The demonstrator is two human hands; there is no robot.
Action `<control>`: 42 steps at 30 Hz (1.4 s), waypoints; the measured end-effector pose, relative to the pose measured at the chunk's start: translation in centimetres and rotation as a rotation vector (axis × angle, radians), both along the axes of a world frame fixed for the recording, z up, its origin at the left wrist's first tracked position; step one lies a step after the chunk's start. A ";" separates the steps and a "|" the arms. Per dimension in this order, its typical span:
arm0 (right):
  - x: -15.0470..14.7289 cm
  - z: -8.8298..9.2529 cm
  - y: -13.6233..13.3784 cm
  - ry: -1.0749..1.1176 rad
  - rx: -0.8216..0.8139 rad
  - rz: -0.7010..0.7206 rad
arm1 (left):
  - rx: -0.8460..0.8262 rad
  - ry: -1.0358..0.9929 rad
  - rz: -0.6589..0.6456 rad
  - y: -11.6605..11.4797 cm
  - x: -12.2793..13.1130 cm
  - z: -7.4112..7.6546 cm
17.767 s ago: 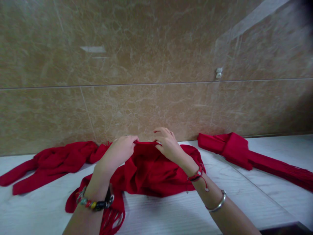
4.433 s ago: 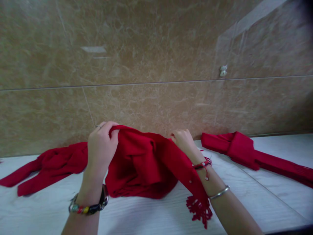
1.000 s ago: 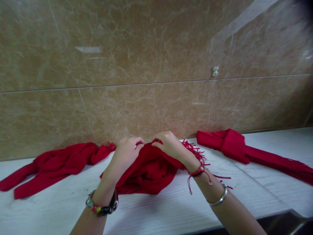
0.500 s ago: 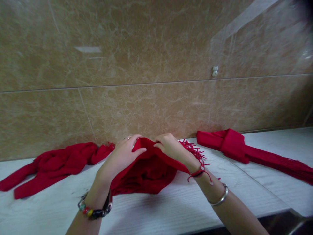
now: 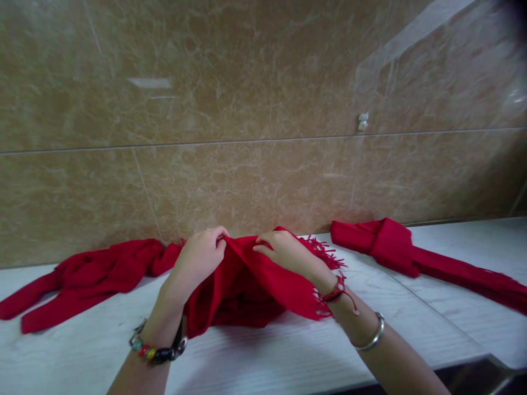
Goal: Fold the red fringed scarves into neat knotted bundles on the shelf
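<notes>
A red fringed scarf [image 5: 267, 274] is bunched on the white countertop in front of me, its upper edge lifted so the folds beneath hang open. My left hand [image 5: 201, 252] pinches that raised edge at the left. On the right, my right hand [image 5: 284, 252] has its fingers bent around the cloth, thumb and fingertips a little apart; part of the grip is hidden. Fringe shows behind my right hand and under its wrist.
A crumpled red scarf [image 5: 102, 274] lies to the left. To the right lies a folded red scarf [image 5: 391, 244] with a long tail. A brown marbled wall [image 5: 247, 181] rises behind the white countertop [image 5: 230, 362]. A small white figure [image 5: 363, 122] is on the wall.
My left thumb has closed from stretched out to a pinch on the scarf's edge. Cloth at the right has dropped forward, and its fringe now hangs by my right wrist.
</notes>
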State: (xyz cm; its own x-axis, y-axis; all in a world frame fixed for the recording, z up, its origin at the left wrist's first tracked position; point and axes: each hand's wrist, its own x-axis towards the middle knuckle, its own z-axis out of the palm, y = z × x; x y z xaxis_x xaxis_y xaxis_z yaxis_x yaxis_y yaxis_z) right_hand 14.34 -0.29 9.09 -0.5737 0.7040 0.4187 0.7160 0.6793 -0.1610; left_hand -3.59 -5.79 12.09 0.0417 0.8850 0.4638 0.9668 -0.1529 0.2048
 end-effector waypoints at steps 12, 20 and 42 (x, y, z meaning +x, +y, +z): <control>-1.5 -0.9 0.3 -0.107 0.209 -0.236 | -0.049 -0.009 0.067 0.3 -1.2 -0.2; -0.9 -0.3 0.3 0.008 0.221 -0.071 | -0.063 -0.045 -0.216 1.2 1.4 -2.0; 3.7 0.3 3.4 -0.064 0.136 -0.230 | -0.014 -0.059 -0.192 2.0 0.2 -1.3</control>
State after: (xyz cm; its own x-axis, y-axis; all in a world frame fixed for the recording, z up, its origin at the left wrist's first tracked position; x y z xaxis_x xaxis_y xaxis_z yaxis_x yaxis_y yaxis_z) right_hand 18.05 3.14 9.34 -0.4334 0.7588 0.4862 0.8598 0.5098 -0.0291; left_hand -3.42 -3.80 10.77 0.1832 0.8698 0.4582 0.9064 -0.3298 0.2637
